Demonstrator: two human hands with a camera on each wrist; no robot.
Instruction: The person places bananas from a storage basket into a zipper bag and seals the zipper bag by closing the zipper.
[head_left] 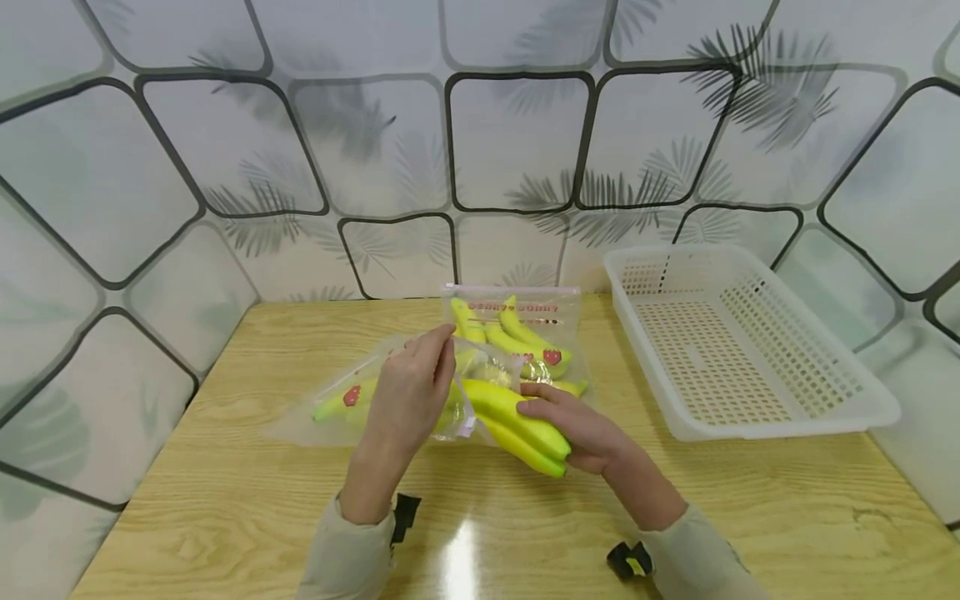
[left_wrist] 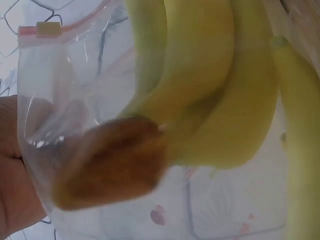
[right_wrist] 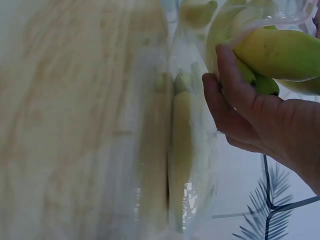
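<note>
My left hand (head_left: 408,387) pinches the top edge of a clear slider-zip bag (head_left: 300,421) with its mouth toward the right. A bunch of yellow bananas (head_left: 517,421) with greenish tips lies partly inside that bag and sticks out of the mouth. My right hand (head_left: 573,425) grips the bunch's protruding end, fingers over the far side. In the left wrist view the bunch's brown stem (left_wrist: 115,165) shows through the film. Behind the hands lies a second zip bag (head_left: 573,312), printed with red strawberries and holding several bananas (head_left: 525,333).
A white perforated plastic basket (head_left: 675,400) stands at the right on the wooden table (head_left: 217,500). A patterned cloth wall (head_left: 517,142) rises along the table's back and sides.
</note>
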